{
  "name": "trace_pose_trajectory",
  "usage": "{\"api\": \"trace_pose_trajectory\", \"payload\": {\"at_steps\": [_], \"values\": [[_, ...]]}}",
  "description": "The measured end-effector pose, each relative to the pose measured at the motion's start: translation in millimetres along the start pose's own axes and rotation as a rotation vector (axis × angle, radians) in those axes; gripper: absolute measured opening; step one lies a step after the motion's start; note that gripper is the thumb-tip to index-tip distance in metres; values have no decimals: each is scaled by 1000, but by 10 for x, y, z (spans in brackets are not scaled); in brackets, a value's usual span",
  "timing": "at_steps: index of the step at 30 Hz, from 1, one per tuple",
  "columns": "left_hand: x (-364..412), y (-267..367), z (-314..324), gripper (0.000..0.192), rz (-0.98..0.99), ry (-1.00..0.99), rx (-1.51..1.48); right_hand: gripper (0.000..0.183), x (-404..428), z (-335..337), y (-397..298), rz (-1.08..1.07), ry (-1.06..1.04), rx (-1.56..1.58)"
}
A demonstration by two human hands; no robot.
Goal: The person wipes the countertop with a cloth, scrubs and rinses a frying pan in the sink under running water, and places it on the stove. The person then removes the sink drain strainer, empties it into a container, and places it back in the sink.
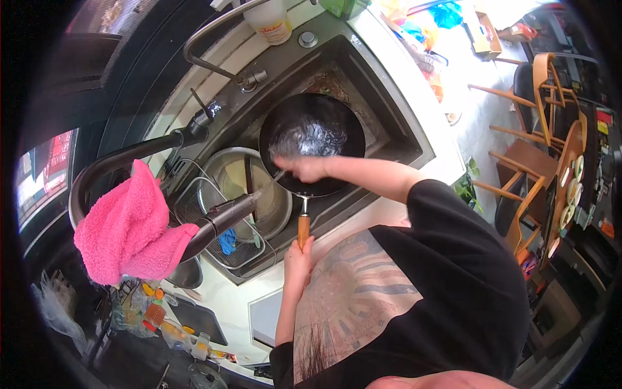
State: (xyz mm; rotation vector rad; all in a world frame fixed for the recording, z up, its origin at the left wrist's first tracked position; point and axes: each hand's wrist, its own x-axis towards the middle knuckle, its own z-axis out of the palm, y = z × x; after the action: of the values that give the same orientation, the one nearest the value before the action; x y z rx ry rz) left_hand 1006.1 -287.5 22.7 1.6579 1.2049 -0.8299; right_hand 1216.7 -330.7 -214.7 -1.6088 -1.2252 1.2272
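Note:
A black wok (335,131) is tilted over the dark sink (408,121), its inside wet and shiny. My left hand (297,260) is closed around the wok's wooden handle (303,231). Inside the wok, near its lower left rim, is my right hand (308,168), blurred; whether it holds something cannot be made out. Water runs from the black faucet's spout (233,209) towards that hand. Left of the wok, partly beneath it, a metal basin (279,219) holds cloudy liquid and a dark stick-like utensil.
A pink towel (131,228) hangs over the faucet's arched neck. Beside the basin, a wire basket (194,199) holds a blue cloth (227,240). A thinner metal faucet (218,70) and a white tub (272,24) stand behind the sink. Wooden chairs (539,97) are at the right.

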Motion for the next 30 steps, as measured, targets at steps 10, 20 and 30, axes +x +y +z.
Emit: {"api": "trace_pose_trajectory", "payload": {"at_steps": [10, 20, 30], "values": [[113, -280, -3, 39, 22, -46, -28, 61, -811, -946, 650, 298, 196, -1048], [173, -239, 91, 45, 127, -7, 90, 69, 39, -1648, 507, -179, 102, -1240], [145, -303, -74, 44, -4, -100, -28, 74, -970, -269, -200, 330, -429, -64]]}}
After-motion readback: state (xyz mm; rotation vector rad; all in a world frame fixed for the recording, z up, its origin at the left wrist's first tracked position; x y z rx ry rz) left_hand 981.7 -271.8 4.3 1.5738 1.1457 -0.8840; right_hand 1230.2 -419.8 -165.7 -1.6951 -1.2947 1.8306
